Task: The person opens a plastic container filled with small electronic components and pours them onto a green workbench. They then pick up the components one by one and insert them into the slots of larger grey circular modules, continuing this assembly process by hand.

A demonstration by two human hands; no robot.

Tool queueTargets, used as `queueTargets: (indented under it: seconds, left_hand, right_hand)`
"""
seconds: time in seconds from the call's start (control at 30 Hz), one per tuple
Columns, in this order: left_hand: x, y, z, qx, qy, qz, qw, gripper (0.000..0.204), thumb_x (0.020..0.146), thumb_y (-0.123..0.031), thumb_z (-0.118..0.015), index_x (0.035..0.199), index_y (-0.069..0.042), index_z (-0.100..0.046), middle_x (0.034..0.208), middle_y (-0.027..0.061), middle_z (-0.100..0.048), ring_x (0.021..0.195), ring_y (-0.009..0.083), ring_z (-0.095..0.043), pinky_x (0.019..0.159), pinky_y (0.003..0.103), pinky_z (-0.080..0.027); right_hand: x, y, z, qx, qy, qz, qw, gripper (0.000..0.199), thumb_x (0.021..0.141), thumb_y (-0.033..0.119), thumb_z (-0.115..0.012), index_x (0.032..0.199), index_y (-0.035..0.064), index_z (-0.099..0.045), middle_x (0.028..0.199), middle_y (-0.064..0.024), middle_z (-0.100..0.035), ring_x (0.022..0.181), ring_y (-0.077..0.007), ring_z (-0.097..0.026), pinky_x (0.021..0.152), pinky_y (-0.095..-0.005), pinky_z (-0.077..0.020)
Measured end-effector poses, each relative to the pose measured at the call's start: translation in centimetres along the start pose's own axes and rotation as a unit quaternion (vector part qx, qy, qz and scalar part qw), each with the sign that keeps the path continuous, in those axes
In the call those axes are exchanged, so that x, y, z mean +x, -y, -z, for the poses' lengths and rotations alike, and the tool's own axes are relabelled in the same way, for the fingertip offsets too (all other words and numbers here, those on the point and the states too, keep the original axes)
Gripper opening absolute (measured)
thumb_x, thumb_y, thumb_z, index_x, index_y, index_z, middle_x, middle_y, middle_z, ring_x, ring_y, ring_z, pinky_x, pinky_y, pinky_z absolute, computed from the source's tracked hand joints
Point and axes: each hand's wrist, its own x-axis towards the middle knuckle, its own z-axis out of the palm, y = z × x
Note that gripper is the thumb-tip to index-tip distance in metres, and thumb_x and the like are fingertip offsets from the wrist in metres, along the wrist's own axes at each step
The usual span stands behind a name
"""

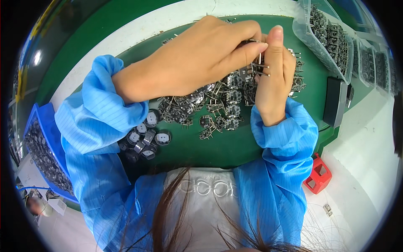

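Note:
My left hand point(189, 61) reaches across from the left, thumb and forefinger pinched together by the tip of my right thumb. A thin glint of metal shows at the pinch, but I cannot make out what it is. My right hand point(275, 84) is upright with curled fingers, closed around a small dark circuit board with metal pins point(247, 72). Several pins stick out toward the right thumb. Beneath both hands lies a heap of similar pinned boards point(180, 109), with some lined up in a column point(232, 98).
Round black-and-grey parts point(163, 137) lie by my left sleeve on the green mat point(189, 153). At the left stands a blue bin point(50, 153) of small parts. Clear plastic boxes point(348, 75) of pinned parts, a black box point(335, 103) and a red plastic holder point(317, 175) are at the right.

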Motion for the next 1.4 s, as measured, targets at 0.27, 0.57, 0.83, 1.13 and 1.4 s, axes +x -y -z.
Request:
queueTargets:
  seconds: [0.27, 0.57, 0.83, 1.13, 1.4]
  left_hand:
    - [-0.9, -1.2, -0.5, 0.011, 0.009, -0.018, 1.0, 0.019, 0.092, -0.019, -0.051, 0.095, 0.0, -0.05, 0.066, 0.0136, -0.052, 0.055, 0.0223, -0.051, 0.051, 0.032, -0.036]
    - [-0.7, -0.2, -1.1, -0.069, -0.007, -0.021, 0.997, 0.018, 0.093, -0.018, -0.047, 0.101, -0.002, -0.05, 0.068, 0.0143, -0.054, 0.056, 0.0244, -0.056, 0.051, 0.033, -0.04]
    - [-0.2, -0.6, 1.6, -0.007, 0.085, 0.035, 0.996, 0.024, 0.091, -0.024, -0.054, 0.092, -0.001, -0.057, 0.059, 0.0067, -0.047, 0.049, 0.0147, -0.042, 0.048, 0.029, -0.033]
    - [0.2, -1.2, 2.4, -0.085, -0.107, 0.038, 0.99, 0.022, 0.089, -0.021, -0.059, 0.086, 0.001, -0.063, 0.067, 0.0046, -0.055, 0.059, 0.0102, -0.051, 0.051, 0.026, -0.039]
    - [-0.1, -0.9, 1.5, -0.006, -0.184, 0.024, 0.983, 0.022, 0.089, -0.018, -0.061, 0.082, 0.002, -0.062, 0.071, 0.006, -0.054, 0.057, 0.0101, -0.046, 0.049, 0.027, -0.036]
  right_hand:
    - [-0.5, 0.0, -0.6, -0.06, -0.058, 0.121, 0.989, 0.051, 0.101, 0.035, -0.032, 0.061, 0.0045, -0.041, 0.058, 0.0021, -0.039, 0.055, -0.007, -0.031, 0.049, -0.0247, -0.0256]
    - [-0.2, 1.0, -0.4, 0.099, -0.034, -0.034, 0.994, 0.05, 0.1, 0.038, -0.034, 0.059, 0.0087, -0.039, 0.057, 0.005, -0.035, 0.052, -0.0041, -0.026, 0.046, -0.0234, -0.0185]
    - [0.9, 1.7, 2.3, -0.059, 0.036, -0.014, 0.998, 0.055, 0.094, 0.043, -0.047, 0.06, 0.0002, -0.051, 0.05, 0.0011, -0.036, 0.048, -0.0068, -0.03, 0.044, -0.0262, -0.025]
    - [0.6, 1.8, 4.1, -0.252, 0.091, 0.169, 0.949, 0.064, 0.09, 0.056, -0.034, 0.09, 0.0022, -0.069, 0.088, -0.0099, -0.059, 0.051, -0.0104, -0.042, 0.048, -0.0281, -0.0331]
    - [-1.7, 3.3, 0.9, -0.149, 0.192, 0.062, 0.968, 0.04, 0.08, 0.029, -0.069, 0.106, 0.0007, -0.06, 0.081, -0.0033, -0.064, 0.064, -0.0069, -0.05, 0.049, -0.0212, -0.0342]
